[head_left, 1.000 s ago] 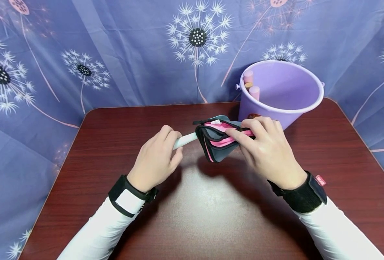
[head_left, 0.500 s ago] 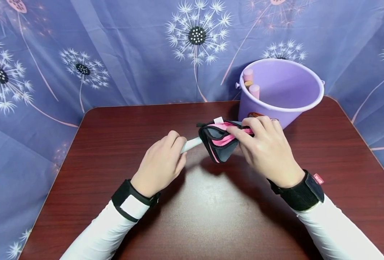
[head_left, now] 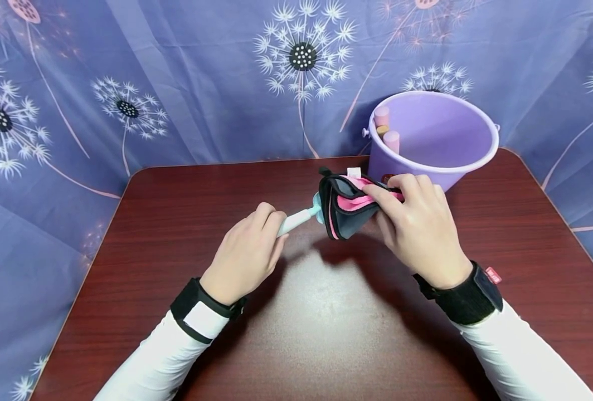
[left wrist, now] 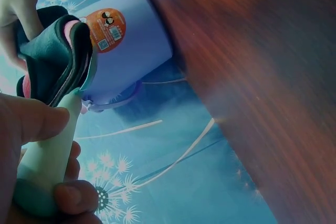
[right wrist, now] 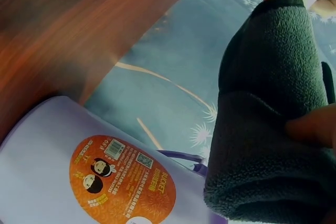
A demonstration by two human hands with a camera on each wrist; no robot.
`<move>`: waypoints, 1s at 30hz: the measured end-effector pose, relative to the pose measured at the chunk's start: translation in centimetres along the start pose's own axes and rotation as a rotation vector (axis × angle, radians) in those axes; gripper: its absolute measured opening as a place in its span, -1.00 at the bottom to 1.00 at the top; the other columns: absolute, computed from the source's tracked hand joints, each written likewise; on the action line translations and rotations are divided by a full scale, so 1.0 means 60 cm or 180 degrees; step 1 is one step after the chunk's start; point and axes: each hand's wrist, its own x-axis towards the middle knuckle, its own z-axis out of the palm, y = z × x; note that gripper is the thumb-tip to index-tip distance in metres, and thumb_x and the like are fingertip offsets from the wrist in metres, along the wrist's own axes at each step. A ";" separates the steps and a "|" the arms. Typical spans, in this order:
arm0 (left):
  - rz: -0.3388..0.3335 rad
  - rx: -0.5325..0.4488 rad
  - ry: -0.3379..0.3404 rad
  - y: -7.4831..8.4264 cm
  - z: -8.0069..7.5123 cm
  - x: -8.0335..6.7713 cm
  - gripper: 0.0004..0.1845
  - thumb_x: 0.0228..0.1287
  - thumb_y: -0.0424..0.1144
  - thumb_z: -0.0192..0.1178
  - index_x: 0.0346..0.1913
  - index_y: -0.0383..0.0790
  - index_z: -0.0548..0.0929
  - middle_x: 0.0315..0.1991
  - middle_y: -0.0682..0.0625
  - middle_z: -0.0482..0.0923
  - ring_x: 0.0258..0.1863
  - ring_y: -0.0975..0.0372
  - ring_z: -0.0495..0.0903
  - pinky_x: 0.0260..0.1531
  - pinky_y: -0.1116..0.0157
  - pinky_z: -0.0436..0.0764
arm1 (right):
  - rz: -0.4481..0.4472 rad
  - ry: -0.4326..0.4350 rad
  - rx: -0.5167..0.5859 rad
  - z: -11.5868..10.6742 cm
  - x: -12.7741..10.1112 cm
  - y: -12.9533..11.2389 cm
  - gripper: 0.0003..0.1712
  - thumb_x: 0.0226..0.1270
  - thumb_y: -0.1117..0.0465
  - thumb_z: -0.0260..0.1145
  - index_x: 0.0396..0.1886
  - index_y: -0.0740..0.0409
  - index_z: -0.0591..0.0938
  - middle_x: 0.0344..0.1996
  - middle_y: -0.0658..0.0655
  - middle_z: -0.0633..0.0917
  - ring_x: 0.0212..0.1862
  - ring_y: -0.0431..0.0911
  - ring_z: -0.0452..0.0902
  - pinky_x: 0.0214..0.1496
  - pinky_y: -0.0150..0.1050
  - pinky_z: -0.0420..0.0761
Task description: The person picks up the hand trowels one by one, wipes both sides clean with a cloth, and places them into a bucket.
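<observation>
My left hand (head_left: 246, 250) grips the white handle (head_left: 295, 221) of a utensil. Part of its pale teal head (head_left: 318, 207) shows at the cloth's left edge; the rest is hidden by the cloth. My right hand (head_left: 422, 228) holds a folded cleaning cloth (head_left: 354, 217), dark grey and pink with black edging and a white tag, around that head. In the left wrist view, my thumb lies along the handle (left wrist: 50, 150) just below the cloth (left wrist: 50, 59). The right wrist view shows the fluffy grey side of the cloth (right wrist: 268, 98). Both things are held above the table.
Behind my right hand stands a purple bucket (head_left: 439, 161), with several pink and tan cylinder-like pieces (head_left: 389, 139) inside at its left. An orange label (right wrist: 123, 179) is on its side. The brown table (head_left: 201, 195) meets a blue dandelion-print curtain (head_left: 201, 111).
The cloth has shifted right and slightly up along the utensil, and the teal neck and part of the head now show. My left hand has moved a little right, still holding the handle.
</observation>
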 end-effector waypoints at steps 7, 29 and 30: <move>-0.0044 -0.0011 -0.0009 0.000 -0.001 -0.001 -0.75 0.47 -0.33 0.28 0.08 -0.37 0.54 -0.09 -0.14 0.45 -0.38 0.09 0.50 -0.44 0.16 0.58 | 0.0209 0.0033 0.0054 -0.002 0.000 0.003 -0.56 0.39 0.27 0.14 0.19 0.15 0.72 -0.16 0.34 0.56 -0.22 0.32 0.41 -0.32 0.18 0.31; -0.0157 -0.0129 0.0144 -0.001 -0.004 0.000 -0.74 0.51 -0.35 0.25 0.12 -0.40 0.53 -0.09 -0.20 0.45 -0.36 0.05 0.53 -0.39 0.13 0.61 | 0.0904 0.0162 0.0318 -0.006 -0.008 0.001 -0.57 0.36 0.28 0.21 0.18 0.26 0.72 -0.20 0.30 0.52 -0.26 0.17 0.46 -0.15 0.13 0.52; -0.0172 -0.0141 0.0150 0.000 -0.004 0.000 -0.74 0.51 -0.35 0.25 0.12 -0.40 0.53 -0.08 -0.21 0.45 -0.36 0.05 0.53 -0.39 0.13 0.61 | 0.0924 0.0187 0.0349 -0.005 -0.008 -0.001 -0.56 0.34 0.29 0.23 0.18 0.26 0.72 -0.20 0.29 0.53 -0.27 0.15 0.47 -0.15 0.13 0.53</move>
